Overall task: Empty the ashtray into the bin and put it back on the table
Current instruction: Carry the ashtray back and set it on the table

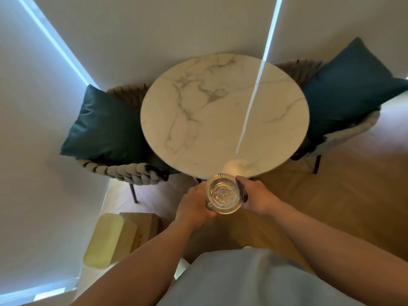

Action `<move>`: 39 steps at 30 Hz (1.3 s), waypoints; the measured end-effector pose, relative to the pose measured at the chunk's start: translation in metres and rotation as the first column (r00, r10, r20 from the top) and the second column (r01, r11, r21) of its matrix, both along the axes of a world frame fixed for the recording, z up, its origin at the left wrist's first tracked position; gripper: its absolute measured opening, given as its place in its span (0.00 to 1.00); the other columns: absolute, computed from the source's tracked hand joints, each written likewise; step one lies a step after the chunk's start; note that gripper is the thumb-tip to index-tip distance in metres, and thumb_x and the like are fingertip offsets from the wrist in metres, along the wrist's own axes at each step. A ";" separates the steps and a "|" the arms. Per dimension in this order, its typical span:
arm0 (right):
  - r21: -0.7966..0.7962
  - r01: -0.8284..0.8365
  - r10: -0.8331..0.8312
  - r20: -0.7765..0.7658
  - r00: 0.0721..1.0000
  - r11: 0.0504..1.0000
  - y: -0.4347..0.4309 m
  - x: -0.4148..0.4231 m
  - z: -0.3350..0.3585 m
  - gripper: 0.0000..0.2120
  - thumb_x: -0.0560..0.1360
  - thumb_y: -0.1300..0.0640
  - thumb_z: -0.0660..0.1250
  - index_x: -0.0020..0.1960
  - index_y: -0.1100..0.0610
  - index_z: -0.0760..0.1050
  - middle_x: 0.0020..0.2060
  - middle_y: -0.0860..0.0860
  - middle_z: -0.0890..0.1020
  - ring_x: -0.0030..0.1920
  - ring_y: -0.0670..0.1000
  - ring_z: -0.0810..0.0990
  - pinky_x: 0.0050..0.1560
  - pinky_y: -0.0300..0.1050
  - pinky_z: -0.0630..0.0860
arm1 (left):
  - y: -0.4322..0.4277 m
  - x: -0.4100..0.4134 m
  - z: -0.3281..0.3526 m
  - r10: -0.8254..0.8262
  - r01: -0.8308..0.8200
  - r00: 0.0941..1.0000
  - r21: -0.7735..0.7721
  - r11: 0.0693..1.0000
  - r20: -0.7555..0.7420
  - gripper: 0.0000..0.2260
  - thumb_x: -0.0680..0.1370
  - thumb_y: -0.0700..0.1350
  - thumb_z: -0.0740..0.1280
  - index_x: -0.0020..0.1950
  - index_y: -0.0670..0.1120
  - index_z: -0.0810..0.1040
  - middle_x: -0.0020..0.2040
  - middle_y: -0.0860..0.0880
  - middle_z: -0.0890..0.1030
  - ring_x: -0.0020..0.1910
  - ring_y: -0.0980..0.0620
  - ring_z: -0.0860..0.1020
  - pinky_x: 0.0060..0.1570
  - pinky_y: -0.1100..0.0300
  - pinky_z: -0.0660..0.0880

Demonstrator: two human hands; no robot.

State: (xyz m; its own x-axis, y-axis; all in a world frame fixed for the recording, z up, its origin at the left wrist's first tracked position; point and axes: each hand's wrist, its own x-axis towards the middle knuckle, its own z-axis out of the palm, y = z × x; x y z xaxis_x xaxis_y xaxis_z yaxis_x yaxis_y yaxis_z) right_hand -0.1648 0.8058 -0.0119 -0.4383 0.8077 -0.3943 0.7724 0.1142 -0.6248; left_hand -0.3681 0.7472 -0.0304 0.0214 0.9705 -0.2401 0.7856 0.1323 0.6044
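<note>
Your left hand (194, 203) and right hand (257, 196) clasp one glass ashtray (224, 193) before one tabletop (220, 111); two chairs (130, 171) flank it.

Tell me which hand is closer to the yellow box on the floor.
Left. The left hand grips the ashtray on the side toward the yellow box, which lies down and to its left. The right hand holds the ashtray's far side.

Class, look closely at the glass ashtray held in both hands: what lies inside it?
Inside the ashtray sits a small patch of grey, speckled ash at the centre of its base. No cigarette butts show. The left hand and right hand cover its outer sides.
</note>
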 end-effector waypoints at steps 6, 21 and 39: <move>0.029 0.044 -0.044 -0.006 0.999 0.999 0.027 0.084 0.001 0.30 0.69 0.60 0.77 0.68 0.54 0.70 0.52 0.54 0.83 0.51 0.55 0.82 0.49 0.43 0.74 | 0.037 0.082 0.010 -0.035 0.034 0.999 0.025 0.999 0.015 0.36 0.64 0.57 0.78 0.69 0.52 0.70 0.64 0.52 0.78 0.61 0.51 0.76 0.60 0.49 0.75; 0.010 0.021 -0.021 -0.048 0.999 1.000 0.084 0.092 -0.010 0.34 0.68 0.61 0.77 0.70 0.54 0.67 0.53 0.55 0.82 0.50 0.55 0.81 0.51 0.50 0.80 | 0.090 0.086 0.007 -0.050 0.050 0.999 -0.017 0.999 -0.010 0.39 0.60 0.60 0.80 0.68 0.53 0.70 0.61 0.52 0.79 0.59 0.51 0.77 0.59 0.49 0.77; -0.053 0.067 -0.066 0.008 0.998 0.996 0.224 -0.006 -0.028 0.44 0.58 0.54 0.83 0.69 0.52 0.65 0.44 0.51 0.82 0.41 0.51 0.81 0.44 0.48 0.80 | 0.246 -0.017 -0.018 -0.097 0.092 0.994 -0.089 0.992 -0.048 0.42 0.58 0.60 0.81 0.68 0.53 0.68 0.62 0.52 0.78 0.59 0.50 0.76 0.57 0.51 0.75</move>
